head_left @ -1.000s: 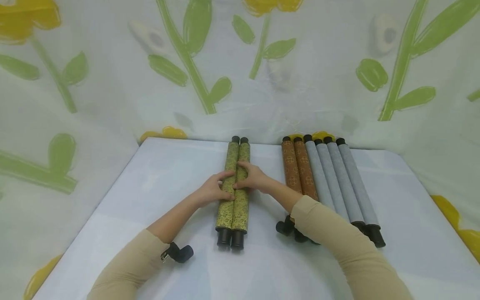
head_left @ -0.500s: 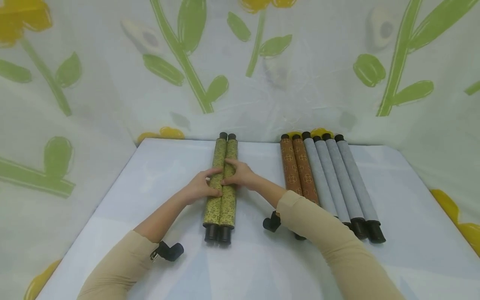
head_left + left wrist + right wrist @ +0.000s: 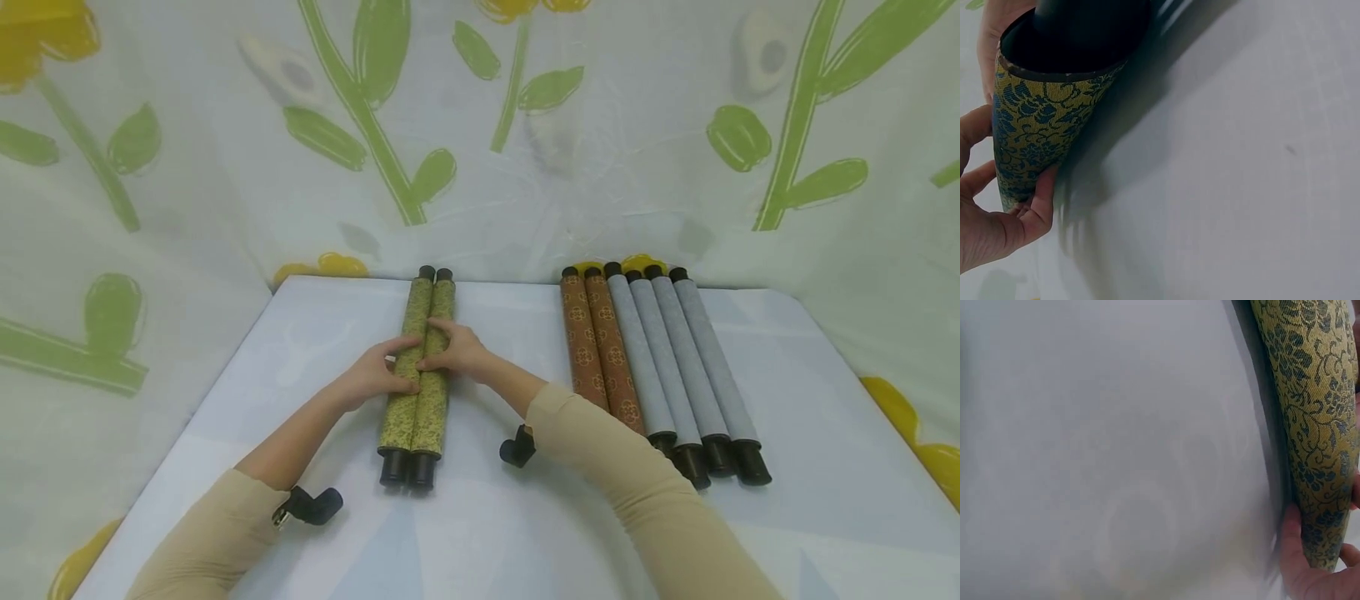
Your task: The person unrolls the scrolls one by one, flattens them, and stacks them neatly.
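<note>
Two rolled scrolls lie side by side left of the table's middle, in yellow cloth with a dark floral pattern and black end knobs. My left hand (image 3: 373, 373) grips the left yellow scroll (image 3: 399, 412) from its outer side; the left wrist view shows my fingers (image 3: 1036, 209) curled round the cloth near a dark rolled end. From the other side, my right hand (image 3: 461, 353) grips the right yellow scroll (image 3: 431, 408), thumb and fingertips meeting the seam between the two. In the right wrist view a fingertip (image 3: 1292, 534) presses low along the brocade (image 3: 1319, 425).
To the right, two brown patterned scrolls (image 3: 581, 342) and several grey scrolls (image 3: 705, 358) lie in a row, their near ends partly behind my right sleeve (image 3: 615, 483). A flower-printed curtain (image 3: 630, 183) rises behind the white table (image 3: 465, 542). Black wrist-worn devices (image 3: 315, 505) hang under both forearms.
Both hands have slid the pair of yellow scrolls leftward across the table, keeping them together. The gap to the brown scrolls has grown; the brown and grey row has stayed put.
</note>
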Tool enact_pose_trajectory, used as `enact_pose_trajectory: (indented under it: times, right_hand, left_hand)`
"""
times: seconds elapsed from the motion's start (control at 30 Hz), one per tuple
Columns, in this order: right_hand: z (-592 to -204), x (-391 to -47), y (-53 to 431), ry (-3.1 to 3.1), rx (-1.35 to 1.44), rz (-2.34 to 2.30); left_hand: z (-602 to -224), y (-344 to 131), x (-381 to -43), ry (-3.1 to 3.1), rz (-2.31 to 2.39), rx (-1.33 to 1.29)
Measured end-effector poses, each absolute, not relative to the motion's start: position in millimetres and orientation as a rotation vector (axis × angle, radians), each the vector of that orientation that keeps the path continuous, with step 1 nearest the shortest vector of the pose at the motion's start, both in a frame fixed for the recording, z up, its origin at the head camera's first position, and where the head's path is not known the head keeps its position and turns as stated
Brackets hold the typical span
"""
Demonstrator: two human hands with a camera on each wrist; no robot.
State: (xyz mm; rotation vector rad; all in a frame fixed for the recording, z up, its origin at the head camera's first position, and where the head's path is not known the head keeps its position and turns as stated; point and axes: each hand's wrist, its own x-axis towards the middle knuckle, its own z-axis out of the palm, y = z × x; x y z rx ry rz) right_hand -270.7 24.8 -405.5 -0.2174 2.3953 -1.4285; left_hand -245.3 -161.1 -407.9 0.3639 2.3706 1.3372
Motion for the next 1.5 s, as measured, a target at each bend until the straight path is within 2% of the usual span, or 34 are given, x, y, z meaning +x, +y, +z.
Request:
enact_pose_trajectory:
  times: [0.3, 0.67, 0.9, 1.13, 1.5]
  right_hand:
    - [-404.9, -268.6, 5.5, 2.424, -0.275, -1.471]
    - [-410.5, -261.5, -9.3, 2.503, -0.264, -1.396]
    - [-407.3, -259.2, -10.1, 2.557, -0.214, -1.31]
    - [-417.2, -253.0, -6.3, 2.534, -0.156, -1.309]
    - [-418.3, -253.4, 0.5, 2.51, -0.202, -1.335]
  left_hand:
    - [-406.5, -179.5, -236.9, 2.374, 1.445, 0.325]
    - [-416.2, -191.1, -246.1, 2.419, 1.499, 0.279]
    - [-414.4, -186.2, -250.1, 2.419, 1.434, 0.386]
    - [-419.6, -187.9, -243.9, 2.354, 1.39, 0.269]
    - [-423.2, -188.4, -241.8, 2.336, 1.432, 0.265]
